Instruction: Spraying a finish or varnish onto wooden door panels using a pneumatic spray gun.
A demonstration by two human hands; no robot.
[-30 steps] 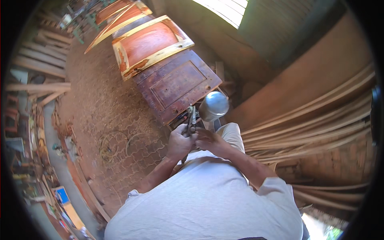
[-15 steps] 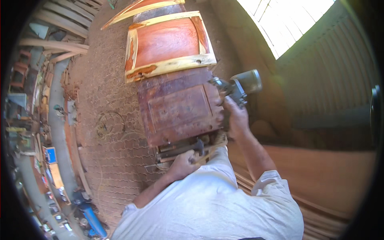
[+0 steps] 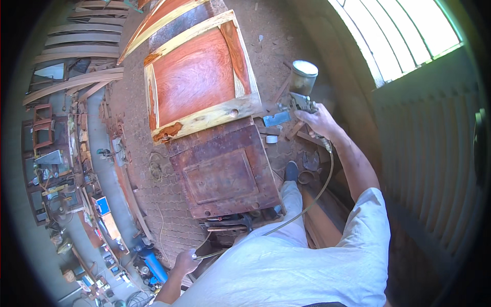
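My right hand [image 3: 321, 122] is wrapped round the handle of a spray gun [image 3: 304, 84]. The gun has a metal cup on top and is held off the right side of the wooden panels. From its handle a thin hose [image 3: 324, 190] loops down across my leg to my left side. There my left hand [image 3: 186, 263] is closed on the hose, low and left of my body. Ahead lies a framed wooden panel [image 3: 197, 77], glossy reddish in the middle with a pale and brown frame. It overlaps a dark brown panelled wooden door [image 3: 220, 176] nearer to me.
Another pale-edged panel [image 3: 158, 23] lies beyond. On the floor to the right are a blue scrap [image 3: 276, 119], a white tape roll [image 3: 271, 139] and wood offcuts. A barred window [image 3: 404, 30] is at upper right. Timber [image 3: 82, 51], tools and a blue cylinder [image 3: 153, 266] lie left.
My right hand has lifted the spray gun away from the dark door, and its cup now stands nearly upright. My left hand has moved down and left, along the hose.
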